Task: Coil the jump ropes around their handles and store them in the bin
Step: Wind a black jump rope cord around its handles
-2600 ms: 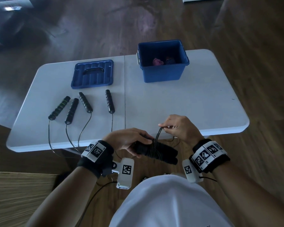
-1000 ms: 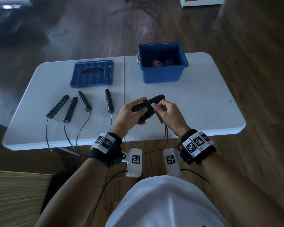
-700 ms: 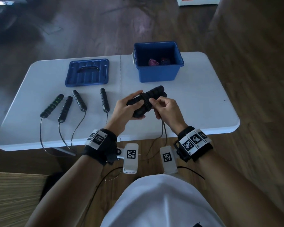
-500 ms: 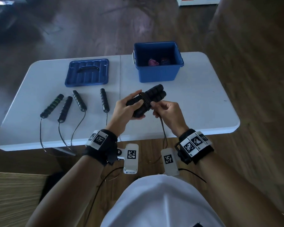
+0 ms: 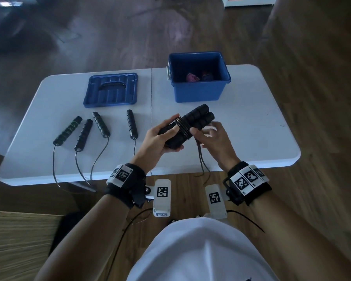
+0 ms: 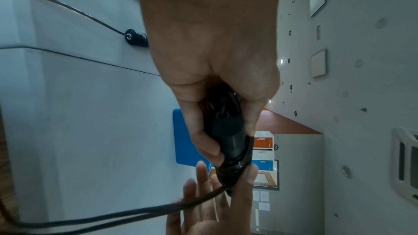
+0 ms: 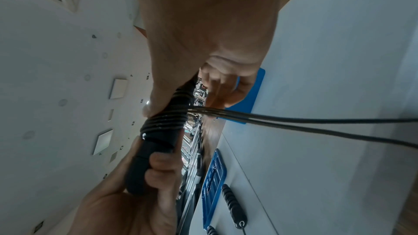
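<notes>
My left hand (image 5: 162,138) grips two black foam handles (image 5: 193,120) held side by side above the table's front, tips pointing at the blue bin (image 5: 199,94). Black rope is coiled (image 5: 183,128) round their middle. My right hand (image 5: 211,138) lies just right of the coil, thumb on it, fingers spread straight under the handles. The doubled loose rope (image 5: 201,159) runs across those fingers (image 6: 199,172) and hangs past the table edge. The right wrist view shows the coil (image 7: 165,121) and loose rope (image 7: 316,122).
Several more black handles, one green-striped (image 5: 68,130) and another (image 5: 131,123), lie at the left of the white table (image 5: 251,118), ropes hanging off the front. The blue lid (image 5: 110,91) lies behind them. The bin holds pink and dark bundles (image 5: 192,77).
The handle bundle rose from below the table edge to above the table. More turns are on the coil, the hanging rope is shorter, and my right hand went from pinching the rope to spread fingers.
</notes>
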